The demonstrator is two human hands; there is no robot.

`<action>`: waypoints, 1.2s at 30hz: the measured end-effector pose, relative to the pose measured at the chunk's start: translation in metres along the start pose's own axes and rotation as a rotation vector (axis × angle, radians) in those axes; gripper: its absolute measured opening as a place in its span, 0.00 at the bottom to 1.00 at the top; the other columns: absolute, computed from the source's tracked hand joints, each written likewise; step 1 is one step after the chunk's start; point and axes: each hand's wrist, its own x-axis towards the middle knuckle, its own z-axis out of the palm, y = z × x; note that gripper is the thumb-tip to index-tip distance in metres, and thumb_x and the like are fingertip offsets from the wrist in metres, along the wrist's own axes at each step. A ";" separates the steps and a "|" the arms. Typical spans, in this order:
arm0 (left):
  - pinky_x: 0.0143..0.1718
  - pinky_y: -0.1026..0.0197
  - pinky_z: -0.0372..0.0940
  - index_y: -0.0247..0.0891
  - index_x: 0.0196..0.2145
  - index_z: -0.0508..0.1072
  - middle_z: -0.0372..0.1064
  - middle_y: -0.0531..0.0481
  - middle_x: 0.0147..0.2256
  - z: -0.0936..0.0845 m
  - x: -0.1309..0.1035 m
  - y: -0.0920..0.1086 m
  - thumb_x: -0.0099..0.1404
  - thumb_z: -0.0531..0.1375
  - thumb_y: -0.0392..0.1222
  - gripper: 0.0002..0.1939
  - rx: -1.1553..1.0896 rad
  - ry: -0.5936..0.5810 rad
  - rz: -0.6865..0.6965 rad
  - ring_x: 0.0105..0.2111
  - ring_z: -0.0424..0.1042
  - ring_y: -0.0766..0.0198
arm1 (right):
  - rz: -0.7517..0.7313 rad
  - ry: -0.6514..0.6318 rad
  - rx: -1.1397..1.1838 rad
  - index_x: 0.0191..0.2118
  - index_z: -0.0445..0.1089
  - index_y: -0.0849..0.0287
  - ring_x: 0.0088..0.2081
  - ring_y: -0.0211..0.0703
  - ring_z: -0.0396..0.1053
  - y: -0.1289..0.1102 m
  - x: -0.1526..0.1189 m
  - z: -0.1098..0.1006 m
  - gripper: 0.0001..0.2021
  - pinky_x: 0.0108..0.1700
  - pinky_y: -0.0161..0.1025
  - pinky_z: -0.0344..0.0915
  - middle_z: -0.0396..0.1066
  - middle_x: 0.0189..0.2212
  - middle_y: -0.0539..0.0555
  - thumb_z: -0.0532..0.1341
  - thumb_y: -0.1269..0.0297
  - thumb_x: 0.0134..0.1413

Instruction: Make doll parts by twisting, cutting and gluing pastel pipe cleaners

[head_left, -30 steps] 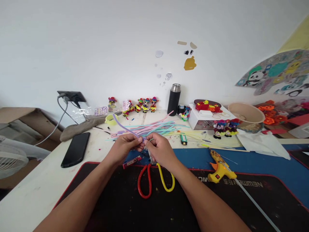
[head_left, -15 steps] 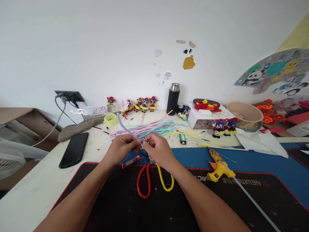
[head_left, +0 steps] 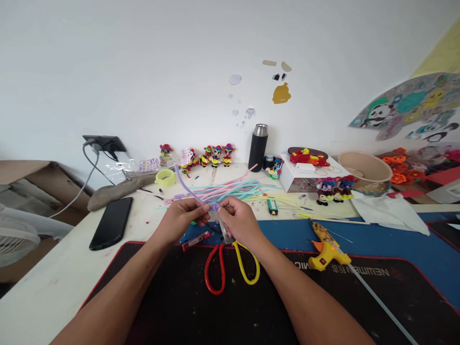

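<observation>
A purple fuzzy stem [head_left: 187, 188] rises up and to the left from between my two hands, with a small coil at its lower end. My left hand [head_left: 185, 216] pinches the stem just left of the coil. On the coil's right side, my right hand [head_left: 237, 219] holds it between thumb and fingers. Right below the hands lie scissors [head_left: 223, 270] with one red and one yellow handle, their blades partly hidden. Behind the hands spreads a pile of pastel stems [head_left: 237, 190] in pink, purple and teal.
A yellow glue gun [head_left: 328, 249] lies on the black mat [head_left: 194, 316] at right. At left are a phone [head_left: 111, 223] and yellow tape [head_left: 165, 178]. A black flask [head_left: 258, 148], small figures [head_left: 216, 156] and a white box [head_left: 298, 179] stand along the wall.
The hands have moved slightly apart, and the small purple coil between them now shows more. The free end of the stem has shifted up a little.
</observation>
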 end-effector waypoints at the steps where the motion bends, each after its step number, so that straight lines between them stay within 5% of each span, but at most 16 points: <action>1: 0.28 0.61 0.70 0.36 0.26 0.78 0.77 0.47 0.25 0.001 0.000 0.000 0.55 0.72 0.57 0.20 -0.003 0.005 -0.001 0.25 0.74 0.61 | 0.001 -0.009 0.016 0.32 0.66 0.55 0.11 0.34 0.57 0.000 0.001 -0.001 0.05 0.16 0.32 0.53 0.58 0.12 0.39 0.61 0.62 0.57; 17: 0.27 0.60 0.70 0.37 0.29 0.77 0.76 0.49 0.25 0.008 -0.003 0.004 0.59 0.68 0.60 0.21 0.171 0.013 0.114 0.24 0.74 0.61 | 0.017 -0.102 0.111 0.34 0.66 0.55 0.11 0.33 0.57 0.004 0.004 -0.004 0.10 0.15 0.31 0.53 0.60 0.12 0.40 0.63 0.56 0.60; 31: 0.29 0.60 0.69 0.38 0.32 0.77 0.72 0.51 0.25 0.007 -0.007 0.008 0.64 0.63 0.60 0.20 0.115 -0.228 0.068 0.25 0.72 0.61 | 0.009 -0.136 -0.003 0.31 0.64 0.55 0.13 0.33 0.59 -0.001 -0.002 -0.004 0.16 0.16 0.31 0.53 0.61 0.14 0.41 0.65 0.50 0.60; 36: 0.29 0.61 0.67 0.38 0.30 0.77 0.73 0.51 0.24 0.007 -0.005 0.002 0.63 0.65 0.57 0.18 0.187 -0.203 0.053 0.25 0.72 0.60 | 0.034 -0.141 0.034 0.32 0.64 0.55 0.13 0.34 0.60 -0.001 -0.001 -0.003 0.15 0.16 0.31 0.55 0.63 0.14 0.41 0.66 0.51 0.60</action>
